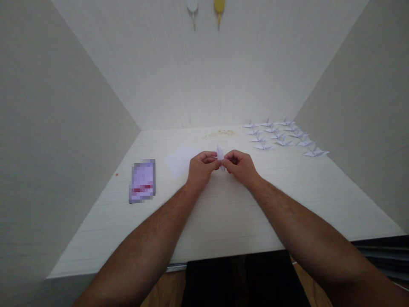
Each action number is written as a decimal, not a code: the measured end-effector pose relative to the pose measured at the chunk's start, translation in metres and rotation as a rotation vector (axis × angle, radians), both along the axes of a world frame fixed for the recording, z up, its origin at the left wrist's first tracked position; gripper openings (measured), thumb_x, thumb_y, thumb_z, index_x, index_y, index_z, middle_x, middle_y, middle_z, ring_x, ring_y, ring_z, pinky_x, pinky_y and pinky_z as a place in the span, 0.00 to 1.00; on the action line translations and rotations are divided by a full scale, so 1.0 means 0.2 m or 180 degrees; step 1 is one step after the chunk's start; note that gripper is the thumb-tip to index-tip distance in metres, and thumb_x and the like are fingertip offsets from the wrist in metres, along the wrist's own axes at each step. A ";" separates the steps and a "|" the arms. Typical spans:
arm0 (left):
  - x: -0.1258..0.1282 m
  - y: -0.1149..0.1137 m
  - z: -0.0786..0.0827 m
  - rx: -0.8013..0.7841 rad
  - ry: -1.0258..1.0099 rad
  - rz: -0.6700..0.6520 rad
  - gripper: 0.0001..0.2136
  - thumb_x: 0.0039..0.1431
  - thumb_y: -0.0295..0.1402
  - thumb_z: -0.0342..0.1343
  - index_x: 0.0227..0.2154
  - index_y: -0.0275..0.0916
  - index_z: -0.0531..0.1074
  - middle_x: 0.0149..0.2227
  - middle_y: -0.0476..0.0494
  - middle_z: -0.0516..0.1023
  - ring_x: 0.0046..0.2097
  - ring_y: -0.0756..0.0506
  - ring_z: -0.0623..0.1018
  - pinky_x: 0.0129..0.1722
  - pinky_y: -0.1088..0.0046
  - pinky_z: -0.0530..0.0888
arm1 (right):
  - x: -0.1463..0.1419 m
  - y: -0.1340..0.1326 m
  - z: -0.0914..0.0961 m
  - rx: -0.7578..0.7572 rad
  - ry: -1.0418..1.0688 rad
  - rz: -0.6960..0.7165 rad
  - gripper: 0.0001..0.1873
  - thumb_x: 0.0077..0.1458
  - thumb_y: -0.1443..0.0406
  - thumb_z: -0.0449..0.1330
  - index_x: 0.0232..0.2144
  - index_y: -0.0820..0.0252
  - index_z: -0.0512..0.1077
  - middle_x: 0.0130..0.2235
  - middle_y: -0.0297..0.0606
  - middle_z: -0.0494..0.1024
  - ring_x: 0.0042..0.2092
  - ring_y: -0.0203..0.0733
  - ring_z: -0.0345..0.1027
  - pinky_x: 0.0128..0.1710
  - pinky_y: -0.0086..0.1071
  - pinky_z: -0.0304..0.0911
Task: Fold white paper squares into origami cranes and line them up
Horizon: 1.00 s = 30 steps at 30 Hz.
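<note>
White-topped bench [204,221] takes up most of the view, fenced by pale walls on three sides. Next biggest is the bunch of little folded paper cranes [283,143], lined up in loose rows at the far right. Left hand [203,168] and right hand [241,166] are both pinching the same bit of folded white paper [220,152] between their fingertips, pretty much mid-bench, one hand on each side. Over on the left there's a pixelated purple rectangle [142,179], then some flat white paper [179,161] just beside the left hand. Tiniest thing: a red speck [116,174] near the left edge.
</note>
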State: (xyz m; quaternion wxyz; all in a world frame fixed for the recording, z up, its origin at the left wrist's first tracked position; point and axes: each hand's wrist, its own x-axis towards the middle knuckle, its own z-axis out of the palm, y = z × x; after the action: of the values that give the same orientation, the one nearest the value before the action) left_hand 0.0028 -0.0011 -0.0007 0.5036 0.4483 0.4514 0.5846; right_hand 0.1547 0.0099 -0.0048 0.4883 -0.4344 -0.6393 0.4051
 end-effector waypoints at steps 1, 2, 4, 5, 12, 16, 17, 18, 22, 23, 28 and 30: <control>0.00 0.00 0.00 -0.0006 0.0028 -0.0018 0.18 0.35 0.32 0.72 0.31 0.35 0.75 0.23 0.51 0.78 0.25 0.52 0.75 0.29 0.75 0.72 | 0.00 0.00 0.00 -0.0018 0.0035 0.0015 0.11 0.48 0.58 0.64 0.24 0.58 0.69 0.20 0.29 0.70 0.22 0.32 0.61 0.22 0.27 0.55; 0.00 0.00 0.00 -0.0012 0.0057 -0.0038 0.18 0.35 0.33 0.73 0.31 0.35 0.75 0.23 0.50 0.78 0.25 0.52 0.75 0.29 0.75 0.72 | 0.00 0.00 -0.01 -0.0029 0.0071 0.0022 0.11 0.48 0.58 0.65 0.24 0.58 0.69 0.20 0.29 0.70 0.22 0.32 0.61 0.22 0.28 0.55; 0.00 0.00 0.01 -0.0012 0.0099 -0.0074 0.18 0.35 0.34 0.73 0.30 0.35 0.75 0.23 0.49 0.78 0.25 0.52 0.75 0.29 0.75 0.71 | 0.00 0.01 -0.01 -0.0054 0.0152 0.0036 0.11 0.47 0.59 0.65 0.25 0.58 0.69 0.20 0.28 0.70 0.22 0.32 0.61 0.22 0.28 0.56; 0.00 0.00 0.00 -0.0004 0.0106 -0.0085 0.18 0.35 0.34 0.73 0.30 0.35 0.75 0.24 0.49 0.78 0.25 0.52 0.75 0.29 0.75 0.71 | 0.00 0.01 -0.01 -0.0063 0.0189 0.0040 0.11 0.46 0.59 0.65 0.25 0.58 0.68 0.20 0.28 0.70 0.22 0.32 0.61 0.22 0.28 0.56; 0.01 0.00 0.00 0.0061 0.0062 -0.0071 0.18 0.34 0.35 0.74 0.29 0.36 0.75 0.23 0.50 0.77 0.25 0.52 0.74 0.29 0.75 0.71 | 0.00 0.01 0.01 -0.0069 0.0162 0.0028 0.10 0.45 0.60 0.65 0.23 0.58 0.68 0.20 0.28 0.69 0.22 0.32 0.60 0.21 0.28 0.55; 0.01 0.00 0.00 0.0080 -0.0027 -0.0053 0.18 0.34 0.34 0.73 0.30 0.37 0.75 0.23 0.51 0.77 0.25 0.52 0.75 0.29 0.75 0.71 | -0.01 0.00 0.03 -0.0126 0.0279 0.0001 0.10 0.44 0.61 0.64 0.22 0.58 0.68 0.19 0.28 0.69 0.21 0.31 0.60 0.21 0.28 0.54; 0.01 0.00 0.00 0.0088 -0.0032 -0.0050 0.18 0.34 0.33 0.73 0.30 0.37 0.75 0.24 0.51 0.77 0.26 0.52 0.75 0.30 0.75 0.71 | -0.01 -0.01 0.04 -0.0158 0.0323 -0.0008 0.09 0.44 0.61 0.64 0.22 0.58 0.68 0.18 0.28 0.69 0.21 0.31 0.60 0.21 0.28 0.54; 0.01 0.00 0.00 0.0094 -0.0025 -0.0045 0.18 0.33 0.33 0.73 0.30 0.37 0.75 0.24 0.51 0.77 0.26 0.52 0.75 0.30 0.75 0.71 | -0.01 -0.01 0.04 -0.0190 0.0356 -0.0015 0.09 0.44 0.61 0.64 0.22 0.58 0.68 0.18 0.28 0.69 0.20 0.32 0.60 0.21 0.28 0.54; 0.01 0.00 0.00 0.0112 -0.0027 -0.0063 0.19 0.33 0.33 0.73 0.31 0.37 0.76 0.24 0.52 0.77 0.26 0.52 0.75 0.30 0.75 0.72 | -0.01 -0.01 0.05 -0.0226 0.0407 -0.0039 0.09 0.43 0.62 0.64 0.21 0.58 0.68 0.17 0.28 0.69 0.20 0.31 0.60 0.21 0.27 0.54; 0.01 0.01 0.00 0.0110 -0.0038 -0.0087 0.19 0.33 0.32 0.73 0.31 0.37 0.76 0.24 0.52 0.77 0.26 0.52 0.75 0.30 0.75 0.72 | -0.01 0.00 0.05 -0.0219 0.0414 -0.0026 0.09 0.43 0.62 0.64 0.21 0.58 0.68 0.18 0.28 0.69 0.20 0.31 0.60 0.21 0.27 0.55; 0.00 0.01 -0.01 0.0059 0.0073 -0.0348 0.15 0.38 0.36 0.72 0.28 0.36 0.75 0.24 0.50 0.77 0.25 0.52 0.74 0.28 0.75 0.72 | 0.00 0.01 0.03 -0.0227 0.0354 0.0017 0.10 0.43 0.60 0.65 0.22 0.58 0.69 0.18 0.28 0.69 0.21 0.31 0.60 0.21 0.28 0.55; 0.00 0.01 -0.01 0.0064 0.0177 -0.0379 0.14 0.40 0.38 0.71 0.25 0.36 0.74 0.24 0.49 0.76 0.24 0.52 0.74 0.27 0.74 0.72 | 0.01 0.01 0.03 -0.0234 0.0310 -0.0008 0.11 0.43 0.59 0.65 0.22 0.58 0.70 0.18 0.28 0.69 0.21 0.32 0.60 0.21 0.28 0.55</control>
State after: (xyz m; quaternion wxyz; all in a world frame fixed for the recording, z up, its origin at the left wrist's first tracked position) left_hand 0.0023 0.0010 -0.0018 0.5202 0.4955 0.4318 0.5454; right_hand 0.1561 0.0119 0.0009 0.5030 -0.4327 -0.5990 0.4484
